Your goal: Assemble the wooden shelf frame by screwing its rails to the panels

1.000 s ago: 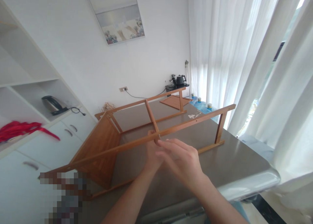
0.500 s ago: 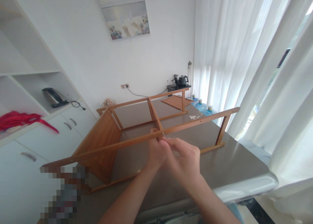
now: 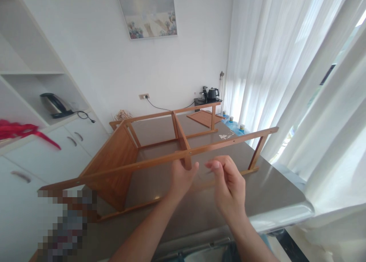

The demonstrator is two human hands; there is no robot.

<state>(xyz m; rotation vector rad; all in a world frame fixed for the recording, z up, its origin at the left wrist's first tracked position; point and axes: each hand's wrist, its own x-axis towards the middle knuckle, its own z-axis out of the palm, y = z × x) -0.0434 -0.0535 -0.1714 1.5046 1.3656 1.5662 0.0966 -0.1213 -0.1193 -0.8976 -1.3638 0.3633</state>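
Note:
A wooden rack frame [image 3: 154,161] lies on its side on the brown-topped table [image 3: 274,193]. Between its long rails runs a wooden crosspiece [image 3: 180,134]. My left hand [image 3: 183,178] is wrapped round the near end of that crosspiece, just under the front rail, thumb to the right and the other fingers partly hidden behind the wood. To the right, apart from the rail, my right hand [image 3: 231,185] is closed in a pinch. Something thin and faint shows by its fingertips, too blurred to name. A screw hole sits in the rail above my left hand.
A wooden panel [image 3: 204,118] lies at the table's far end, near a black kettle [image 3: 213,94] and several large water bottles [image 3: 241,129]. White cabinets [image 3: 54,147] stand on the left, curtains [image 3: 257,63] on the right. A pixelated patch covers the lower left.
My right hand has drawn away from the rail joint toward the right. My left hand stays on the crosspiece, with its thumb now lifted apart. The view has shifted slightly.

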